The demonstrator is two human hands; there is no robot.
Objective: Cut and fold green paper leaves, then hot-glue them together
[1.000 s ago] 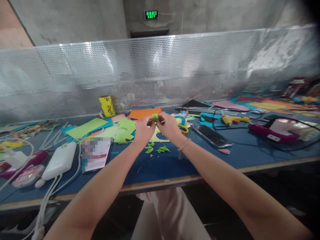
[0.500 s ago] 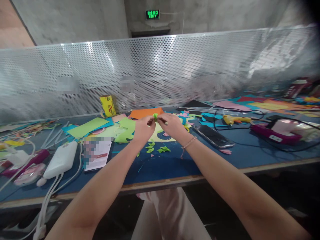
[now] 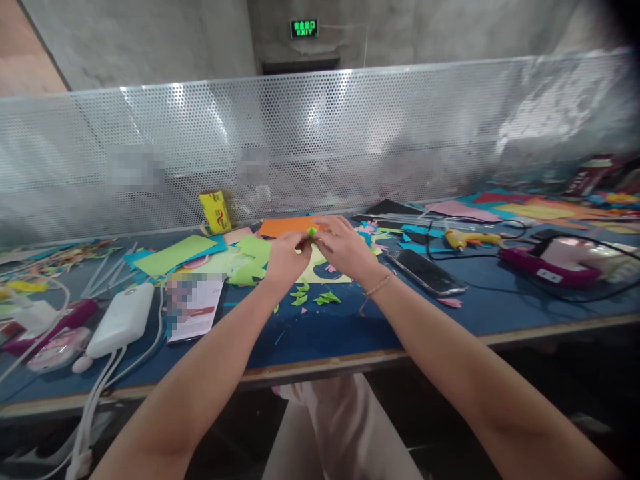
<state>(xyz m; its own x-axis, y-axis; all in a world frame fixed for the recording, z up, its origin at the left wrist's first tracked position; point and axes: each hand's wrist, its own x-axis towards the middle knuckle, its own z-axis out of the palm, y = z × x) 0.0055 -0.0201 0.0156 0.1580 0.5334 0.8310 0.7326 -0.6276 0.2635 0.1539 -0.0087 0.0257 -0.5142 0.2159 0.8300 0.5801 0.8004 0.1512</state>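
A small folded piece of green paper (image 3: 312, 232) is pinched between the fingertips of both hands, above the middle of the table. My left hand (image 3: 289, 259) is closed on its left side. On the other side my right hand (image 3: 346, 248) grips it, the outer fingers lifted a little. Below the hands lie cut green paper bits (image 3: 327, 298) and a pale yellow sheet (image 3: 327, 275), partly covered by the right hand. An orange sheet (image 3: 287, 227) is just behind the left hand.
Left are green sheets (image 3: 176, 255), a white power bank (image 3: 123, 320) with cables, and a printed card (image 3: 196, 310). To the right lie a phone (image 3: 427, 271), a yellow glue gun (image 3: 470, 239) and a purple power strip (image 3: 550, 267). A perforated metal screen (image 3: 310, 143) stands behind.
The fingers of my right hand have lifted and shifted slightly around the green paper piece, which now looks smaller between the fingertips. My left hand has barely moved.
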